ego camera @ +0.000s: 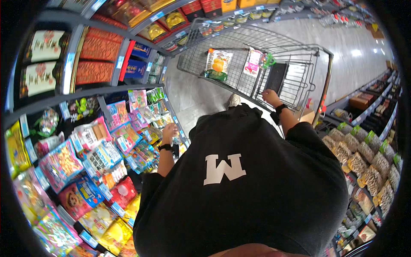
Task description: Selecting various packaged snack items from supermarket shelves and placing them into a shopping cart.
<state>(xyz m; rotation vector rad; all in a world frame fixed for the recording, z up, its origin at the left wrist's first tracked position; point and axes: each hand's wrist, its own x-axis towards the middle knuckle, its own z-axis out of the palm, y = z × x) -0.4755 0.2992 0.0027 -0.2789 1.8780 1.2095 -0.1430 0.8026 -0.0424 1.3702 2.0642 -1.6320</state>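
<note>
My left hand (pixel 170 131), loosely curled with nothing seen in it, is beside the sloping display of bagged sweets (pixel 126 136). At the near side of a wire shopping cart (pixel 237 86) is my right hand (pixel 271 98); whether its fingers touch the wire cannot be made out. In the cart lie a white and green bag with orange fruit printed on it (pixel 218 64), a pink and white packet (pixel 253 62) and a small clear packet with a green tie (pixel 267 60). A black panel (pixel 276 77) is by the cart's folding seat. Both wrists wear black bands.
Shelves with red gift boxes (pixel 96 48) and white boxes (pixel 45 78) rise at the left. The cart's handle (pixel 325 86) is on the right. Bagged dry goods (pixel 359 160) fill a rack at the right, below a low shelf (pixel 362 112). Grey tiled floor (pixel 189 96) shows beside the cart.
</note>
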